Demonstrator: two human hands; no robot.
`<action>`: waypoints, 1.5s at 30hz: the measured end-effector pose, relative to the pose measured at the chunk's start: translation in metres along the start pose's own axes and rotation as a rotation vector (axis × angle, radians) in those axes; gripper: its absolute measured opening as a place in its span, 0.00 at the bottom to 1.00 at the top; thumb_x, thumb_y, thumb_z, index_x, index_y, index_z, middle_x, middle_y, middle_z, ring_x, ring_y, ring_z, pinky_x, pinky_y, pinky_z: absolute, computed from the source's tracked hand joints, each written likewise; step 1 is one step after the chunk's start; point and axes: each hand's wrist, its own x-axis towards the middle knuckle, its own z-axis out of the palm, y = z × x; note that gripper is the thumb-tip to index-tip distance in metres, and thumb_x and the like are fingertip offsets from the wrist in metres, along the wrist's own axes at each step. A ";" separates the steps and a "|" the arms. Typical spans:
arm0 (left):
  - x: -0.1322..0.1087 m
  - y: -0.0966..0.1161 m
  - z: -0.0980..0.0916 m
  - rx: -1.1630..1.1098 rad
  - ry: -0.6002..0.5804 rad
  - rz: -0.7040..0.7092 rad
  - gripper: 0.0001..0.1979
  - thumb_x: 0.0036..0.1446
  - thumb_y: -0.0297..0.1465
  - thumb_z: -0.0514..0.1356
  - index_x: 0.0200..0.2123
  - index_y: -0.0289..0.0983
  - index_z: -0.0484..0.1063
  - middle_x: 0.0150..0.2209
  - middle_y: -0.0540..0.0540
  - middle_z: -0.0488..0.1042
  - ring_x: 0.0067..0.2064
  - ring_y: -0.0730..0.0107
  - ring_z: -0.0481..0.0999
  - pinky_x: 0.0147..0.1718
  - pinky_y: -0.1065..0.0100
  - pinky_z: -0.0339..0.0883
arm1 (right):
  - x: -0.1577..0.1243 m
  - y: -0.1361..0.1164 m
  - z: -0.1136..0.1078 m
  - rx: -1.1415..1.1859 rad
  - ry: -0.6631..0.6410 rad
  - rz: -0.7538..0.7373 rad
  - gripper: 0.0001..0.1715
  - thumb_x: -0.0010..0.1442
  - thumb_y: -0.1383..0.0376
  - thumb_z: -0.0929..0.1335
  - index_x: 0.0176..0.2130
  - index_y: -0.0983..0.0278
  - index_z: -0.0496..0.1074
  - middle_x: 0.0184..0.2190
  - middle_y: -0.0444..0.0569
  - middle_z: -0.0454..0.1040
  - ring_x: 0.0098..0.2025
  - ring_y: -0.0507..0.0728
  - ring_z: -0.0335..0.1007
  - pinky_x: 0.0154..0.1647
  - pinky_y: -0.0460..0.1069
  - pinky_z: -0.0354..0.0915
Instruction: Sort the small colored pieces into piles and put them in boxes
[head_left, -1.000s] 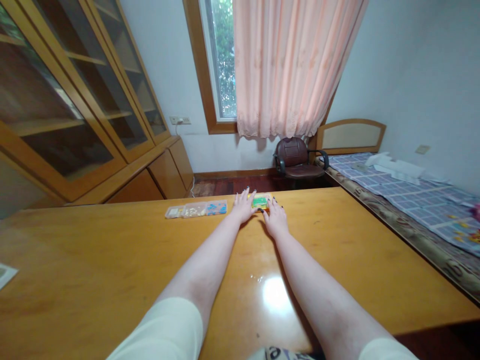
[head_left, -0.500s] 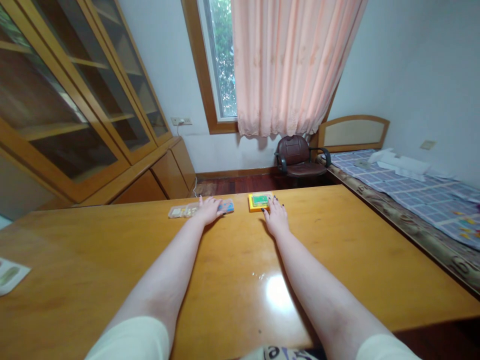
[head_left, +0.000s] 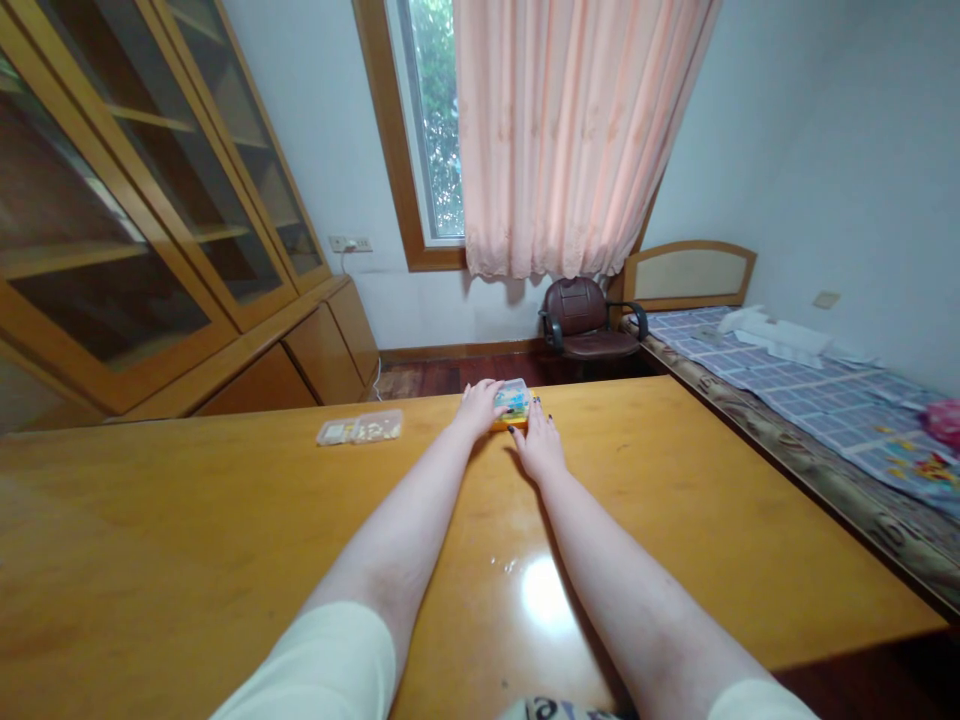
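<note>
A small clear plastic box with blue contents (head_left: 513,391) is held by my left hand (head_left: 478,407), its thumb over the front and its fingers along the left side. The box sits on or just above a yellow box (head_left: 498,426) near the table's far edge; I cannot tell whether they touch. Only a yellow strip of the lower box shows. My right hand (head_left: 541,446) lies against the right front corner of the stack, fingers stretched and spread, thumb at the front. To the left, a clear plastic case with pale pieces (head_left: 375,427) lies on the table.
The glossy wooden table (head_left: 225,540) spans the foreground. Behind it stand a brown armchair (head_left: 589,315) and a pink curtain (head_left: 577,150). A glass-door cabinet (head_left: 180,200) fills the left, and a bed with a checked cover (head_left: 780,375) lies right.
My left hand has moved right, carrying the clear box with blue contents from beside the pale-piece case to over the yellow box. The green top of the yellow box is now covered.
</note>
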 end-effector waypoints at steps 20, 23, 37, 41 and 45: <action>-0.037 -0.004 0.055 -0.692 -0.003 -0.310 0.27 0.65 0.40 0.43 0.65 0.43 0.47 0.61 0.47 0.62 0.63 0.62 0.59 0.59 0.56 0.56 | 0.004 0.014 0.002 0.229 0.083 0.125 0.32 0.65 0.56 0.55 0.61 0.73 0.56 0.56 0.62 0.65 0.57 0.61 0.62 0.55 0.52 0.57; -0.049 -0.002 0.052 -0.711 0.010 -0.329 0.28 0.65 0.39 0.44 0.66 0.39 0.45 0.64 0.45 0.55 0.65 0.63 0.53 0.61 0.58 0.52 | 0.002 0.017 -0.001 0.276 0.108 0.109 0.28 0.66 0.57 0.54 0.57 0.69 0.64 0.52 0.59 0.70 0.54 0.61 0.65 0.54 0.53 0.59; -0.050 -0.023 0.014 -0.341 0.078 -0.346 0.31 0.63 0.38 0.46 0.66 0.33 0.41 0.68 0.38 0.42 0.68 0.64 0.42 0.64 0.59 0.45 | 0.000 0.017 -0.003 0.345 0.122 0.145 0.30 0.66 0.56 0.54 0.58 0.71 0.63 0.54 0.59 0.69 0.56 0.61 0.64 0.56 0.53 0.58; -0.066 -0.086 -0.044 0.280 -0.030 -0.396 0.34 0.60 0.43 0.50 0.66 0.37 0.44 0.69 0.40 0.37 0.68 0.55 0.37 0.65 0.53 0.32 | 0.001 0.018 -0.002 0.376 0.122 0.125 0.29 0.65 0.56 0.54 0.56 0.68 0.65 0.53 0.58 0.70 0.54 0.60 0.65 0.55 0.53 0.59; -0.098 -0.126 -0.069 0.377 -0.140 -0.538 0.33 0.57 0.42 0.55 0.61 0.29 0.56 0.63 0.27 0.54 0.65 0.36 0.45 0.58 0.33 0.32 | 0.002 0.017 -0.001 0.386 0.118 0.116 0.26 0.65 0.57 0.55 0.56 0.66 0.66 0.52 0.57 0.71 0.53 0.60 0.66 0.54 0.53 0.60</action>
